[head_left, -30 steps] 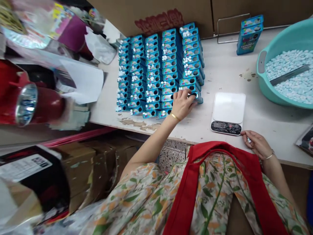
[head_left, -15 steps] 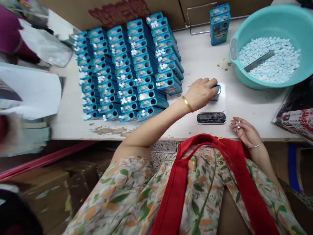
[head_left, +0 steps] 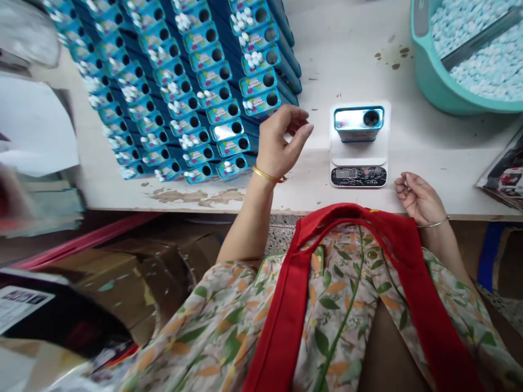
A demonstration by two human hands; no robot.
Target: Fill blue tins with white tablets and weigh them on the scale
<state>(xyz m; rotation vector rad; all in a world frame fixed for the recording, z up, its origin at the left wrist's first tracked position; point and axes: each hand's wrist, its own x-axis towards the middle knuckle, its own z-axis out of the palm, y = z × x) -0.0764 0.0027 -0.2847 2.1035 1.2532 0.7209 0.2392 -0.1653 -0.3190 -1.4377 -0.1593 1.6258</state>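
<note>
A blue tin [head_left: 358, 133] with a round hole in its shiny top stands upright on the white digital scale [head_left: 359, 155], touched by neither hand. My left hand [head_left: 281, 139] is over the table between the scale and the rows of blue tins [head_left: 223, 111]. Its fingers are curved, the thumb stands apart, and nothing is in it. To the right of the scale, my right hand [head_left: 423, 200] rests palm up near the table edge, fingers curled on small white candies that are mostly hidden.
A turquoise basin [head_left: 447, 87] of pale candies [head_left: 486, 65] with a metal strip [head_left: 482, 39] in it stands at the right. Small white candies lie on many tin tops. White paper [head_left: 35, 130] lies at the left, and a dark printed package [head_left: 504, 169] at the right edge.
My left hand has let go of the tin on the scale and moved left towards the rows. My right hand's fingers have curled in more. The view has shifted closer to the table.
</note>
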